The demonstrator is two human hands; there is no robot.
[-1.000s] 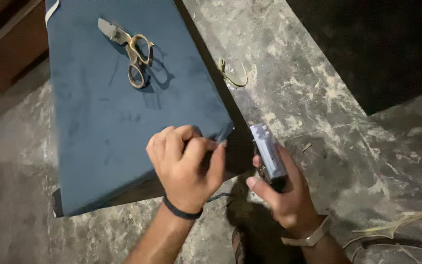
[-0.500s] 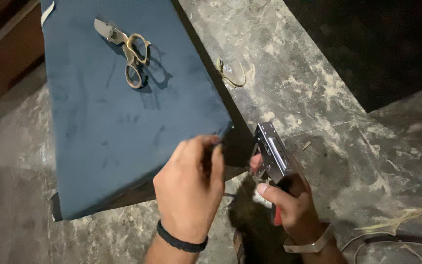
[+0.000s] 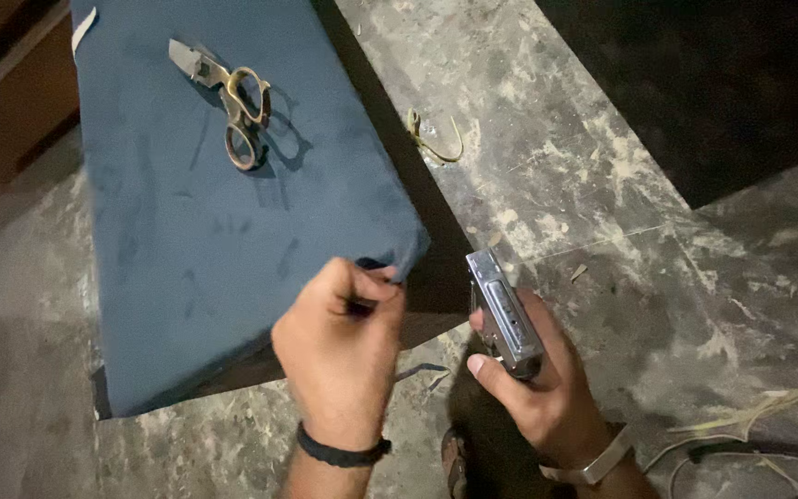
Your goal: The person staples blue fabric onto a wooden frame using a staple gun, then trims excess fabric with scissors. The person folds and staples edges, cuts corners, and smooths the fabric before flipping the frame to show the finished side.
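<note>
My right hand (image 3: 547, 388) has tilted the stapler (image 3: 502, 314) upright, gripping it just right of the blue cushion's (image 3: 233, 231) near corner, which my left hand (image 3: 344, 351) pinches.

Dim, warm light from about ten o'clock; brass-handled metal scissors (image 3: 233, 109) cast sharp shadows toward four o'clock; corners fall dark.

A mottled grey stone floor (image 3: 602, 185) carries a blue fabric-covered panel (image 3: 233, 231). A pair of brass-handled scissors (image 3: 228, 102) lies on the panel near its far end. A curled yellowish scrap (image 3: 436, 139) lies on the floor just beside the panel.
</note>
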